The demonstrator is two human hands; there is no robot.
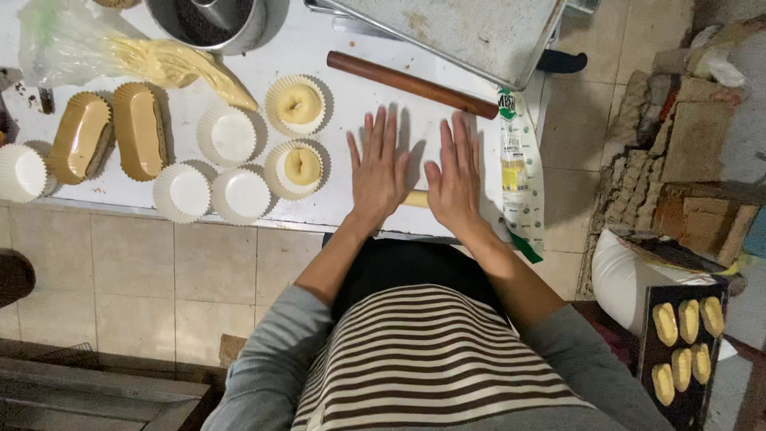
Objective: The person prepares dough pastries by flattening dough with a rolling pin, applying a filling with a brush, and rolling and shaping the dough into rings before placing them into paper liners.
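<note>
While our left hand [377,172] and right hand [456,179] lie flat, fingers spread, we press a dough roll [415,199] beneath our palms, rolling pin [411,83] just beyond our fingertips.

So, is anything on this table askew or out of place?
Little stands out. The metal tray sticks out past the table edge at a slant, and the rolling pin lies diagonally beside it. Nothing looks spilled.
</note>
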